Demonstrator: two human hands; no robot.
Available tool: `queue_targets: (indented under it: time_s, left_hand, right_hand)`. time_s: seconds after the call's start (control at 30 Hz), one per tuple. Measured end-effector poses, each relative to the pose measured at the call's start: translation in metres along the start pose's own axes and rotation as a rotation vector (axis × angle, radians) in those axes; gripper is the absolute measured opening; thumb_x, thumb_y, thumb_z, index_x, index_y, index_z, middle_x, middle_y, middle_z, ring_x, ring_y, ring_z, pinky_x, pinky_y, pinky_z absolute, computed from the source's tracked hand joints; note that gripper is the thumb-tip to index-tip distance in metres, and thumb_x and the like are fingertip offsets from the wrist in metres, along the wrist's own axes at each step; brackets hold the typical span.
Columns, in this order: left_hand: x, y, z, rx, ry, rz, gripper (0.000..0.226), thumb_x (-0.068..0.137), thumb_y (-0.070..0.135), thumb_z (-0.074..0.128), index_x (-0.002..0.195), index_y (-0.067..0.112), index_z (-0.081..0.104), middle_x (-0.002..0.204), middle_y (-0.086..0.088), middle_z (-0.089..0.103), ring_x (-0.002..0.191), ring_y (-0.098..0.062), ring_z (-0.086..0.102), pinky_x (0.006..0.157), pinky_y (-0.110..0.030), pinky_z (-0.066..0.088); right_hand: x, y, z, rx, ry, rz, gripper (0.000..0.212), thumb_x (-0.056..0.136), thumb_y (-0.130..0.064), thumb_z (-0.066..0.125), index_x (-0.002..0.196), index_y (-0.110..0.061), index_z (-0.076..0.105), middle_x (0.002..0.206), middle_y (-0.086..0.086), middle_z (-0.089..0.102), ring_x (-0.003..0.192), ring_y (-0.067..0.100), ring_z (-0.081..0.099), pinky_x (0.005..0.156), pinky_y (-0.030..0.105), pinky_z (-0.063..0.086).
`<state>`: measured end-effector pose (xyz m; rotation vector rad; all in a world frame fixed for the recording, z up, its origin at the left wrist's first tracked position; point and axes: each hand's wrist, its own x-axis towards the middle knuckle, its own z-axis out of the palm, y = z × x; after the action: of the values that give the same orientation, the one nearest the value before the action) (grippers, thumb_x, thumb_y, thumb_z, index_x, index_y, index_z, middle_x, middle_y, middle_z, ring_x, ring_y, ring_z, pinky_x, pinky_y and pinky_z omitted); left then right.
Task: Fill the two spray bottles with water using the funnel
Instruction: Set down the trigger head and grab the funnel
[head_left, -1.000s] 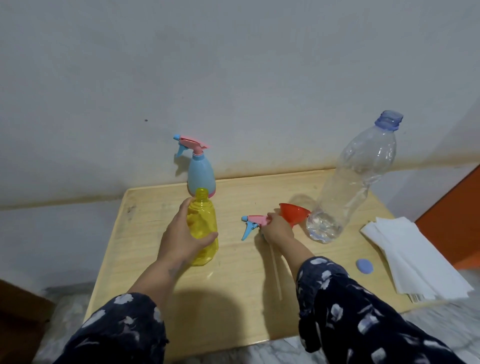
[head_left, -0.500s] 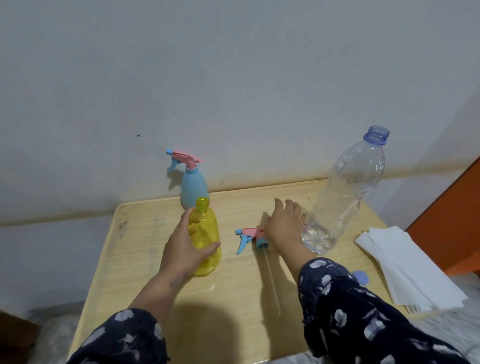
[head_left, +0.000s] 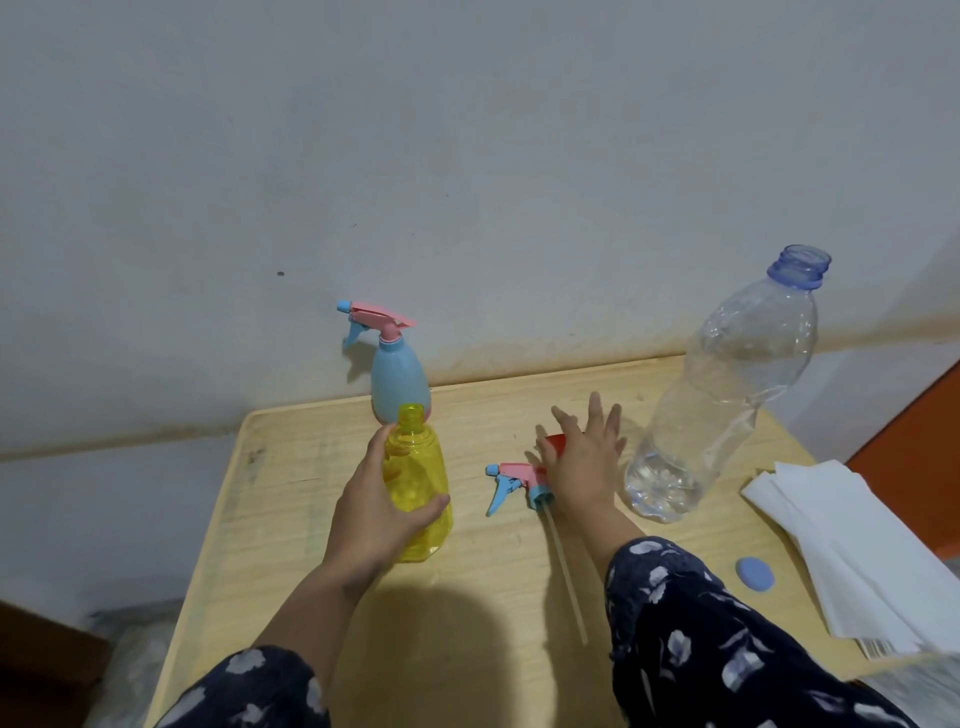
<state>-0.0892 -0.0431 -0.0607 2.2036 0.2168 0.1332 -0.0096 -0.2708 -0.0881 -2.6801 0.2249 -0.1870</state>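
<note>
On the wooden table (head_left: 467, 649), near its middle, the yellow spray bottle (head_left: 418, 483) stands upright with its neck open and no spray head on it. The left hand (head_left: 371, 512) grips this bottle from its left side, the fingers and the thumb curled around the body. Behind the yellow bottle, close to the wall, the blue spray bottle (head_left: 400, 382) stands with its pink spray head on. To the right of the yellow bottle, the loose spray head (head_left: 517, 483) lies on the table, and its thin tube points toward the near edge. The right hand (head_left: 584, 460) is just beside this spray head, its fingers straight and spread over the red funnel (head_left: 558, 441), which is mostly hidden; it holds nothing. Farther right stands the clear water bottle (head_left: 727, 395), uncapped, with a little water at the bottom. Its blue cap (head_left: 755, 573) lies nearer the front, beside a pile of white tissues (head_left: 857, 551).
</note>
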Motion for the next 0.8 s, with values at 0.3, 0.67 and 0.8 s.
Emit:
queue_targets:
  time_s: [0.3, 0.67, 0.8]
  left_hand:
    - [0.001, 0.003, 0.004, 0.005, -0.018, -0.005, 0.102, 0.066, 0.043, 0.086, 0.144, 0.046, 0.019, 0.137, 0.012, 0.047, 0.119, -0.013, 0.047, 0.093, -0.036, 0.049]
    - [-0.019, 0.012, 0.006, 0.061, -0.057, 0.023, 0.103, 0.064, 0.043, 0.086, 0.144, 0.047, 0.020, 0.138, 0.016, 0.046, 0.124, -0.013, 0.047, 0.096, -0.033, 0.046]
    - [-0.032, 0.019, 0.009, 0.046, -0.096, 0.030, 0.103, 0.064, 0.041, 0.087, 0.142, 0.047, 0.020, 0.139, 0.016, 0.045, 0.125, -0.013, 0.046, 0.096, -0.031, 0.045]
  right_hand:
    - [0.001, 0.000, -0.001, 0.338, -0.004, 0.176, 0.064, 0.089, -0.039, 0.061, 0.146, -0.029, 0.033, 0.161, 0.008, 0.003, 0.143, 0.033, 0.025, 0.109, 0.044, 0.039]
    - [-0.028, -0.073, -0.066, 0.947, 0.014, 0.030, 0.076, 0.074, -0.042, 0.077, 0.139, -0.024, 0.043, 0.134, -0.002, 0.049, 0.117, 0.013, 0.050, 0.095, 0.027, 0.046]
    - [-0.045, -0.102, -0.085, 1.065, 0.022, -0.032, 0.067, 0.078, -0.037, 0.075, 0.137, -0.020, 0.047, 0.132, -0.001, 0.052, 0.114, 0.011, 0.051, 0.093, 0.021, 0.041]
